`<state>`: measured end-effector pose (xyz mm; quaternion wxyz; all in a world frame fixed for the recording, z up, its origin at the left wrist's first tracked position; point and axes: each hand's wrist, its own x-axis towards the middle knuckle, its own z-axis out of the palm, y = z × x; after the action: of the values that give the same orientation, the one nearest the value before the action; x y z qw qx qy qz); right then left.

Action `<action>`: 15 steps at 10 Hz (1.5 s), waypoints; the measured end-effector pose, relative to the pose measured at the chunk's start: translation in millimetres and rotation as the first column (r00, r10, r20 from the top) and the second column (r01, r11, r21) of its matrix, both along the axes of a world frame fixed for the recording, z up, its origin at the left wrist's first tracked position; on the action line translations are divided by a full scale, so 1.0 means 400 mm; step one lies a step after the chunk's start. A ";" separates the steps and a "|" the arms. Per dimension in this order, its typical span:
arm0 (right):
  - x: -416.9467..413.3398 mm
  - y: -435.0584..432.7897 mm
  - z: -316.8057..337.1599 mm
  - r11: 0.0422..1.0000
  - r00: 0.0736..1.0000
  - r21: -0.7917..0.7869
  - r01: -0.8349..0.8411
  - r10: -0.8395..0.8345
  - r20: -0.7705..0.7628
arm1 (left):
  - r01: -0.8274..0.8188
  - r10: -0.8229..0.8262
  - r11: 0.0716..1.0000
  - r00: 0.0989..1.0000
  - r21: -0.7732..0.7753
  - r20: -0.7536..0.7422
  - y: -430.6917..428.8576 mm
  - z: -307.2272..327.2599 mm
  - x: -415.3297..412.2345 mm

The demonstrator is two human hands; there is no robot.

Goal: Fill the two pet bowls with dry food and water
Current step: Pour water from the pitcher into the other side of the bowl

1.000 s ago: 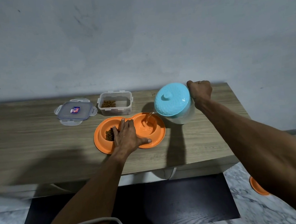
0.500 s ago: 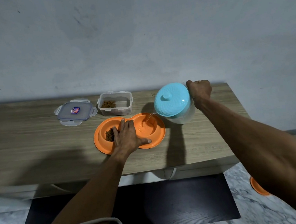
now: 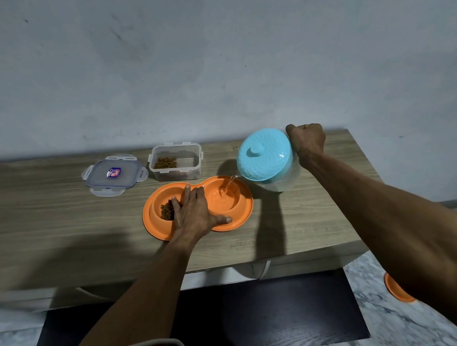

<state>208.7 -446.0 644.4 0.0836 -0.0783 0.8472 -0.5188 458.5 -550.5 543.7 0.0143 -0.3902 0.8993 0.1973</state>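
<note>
A double orange pet bowl (image 3: 153, 223) was set on the wooden desk (image 3: 43, 220), near its front edge. The left hand (image 3: 195, 213) was laid flat across the middle of the bowl, fingers (image 3: 186, 195) extended and slightly spread, thumb resting on the front rim. Dry food (image 3: 166, 211) was seen in the left compartment. A clear jug with a blue lid (image 3: 263, 155) was held tilted by the right hand (image 3: 307, 142), whose fingers were closed, apparently around a handle hidden from view. A thin stream of water (image 3: 229, 182) was seen falling from the jug into the right compartment. Behind the bowl, an open clear container (image 3: 175, 161) holding some kibble and its detached lid (image 3: 114, 175) were placed side by side.
</note>
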 end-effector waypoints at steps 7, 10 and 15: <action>-0.002 -0.001 0.010 1.000 0.999 0.014 -0.027 0.027 -0.045 | 0.000 0.000 1.000 1.000 0.004 0.005 0.002 0.006 0.000; -0.003 -0.004 0.009 0.999 0.997 0.036 -0.038 0.040 -0.062 | 0.001 -0.001 1.000 1.000 0.004 0.006 0.000 0.004 -0.001; -0.005 -0.012 0.013 0.997 0.995 0.055 -0.054 0.058 -0.083 | 0.006 -0.006 1.000 1.000 0.005 -0.006 -0.003 0.001 0.001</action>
<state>206.6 -450.9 649.7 0.0644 -0.1217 0.8607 -0.4901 458.8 -551.5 544.0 0.0131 -0.3867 0.9000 0.2009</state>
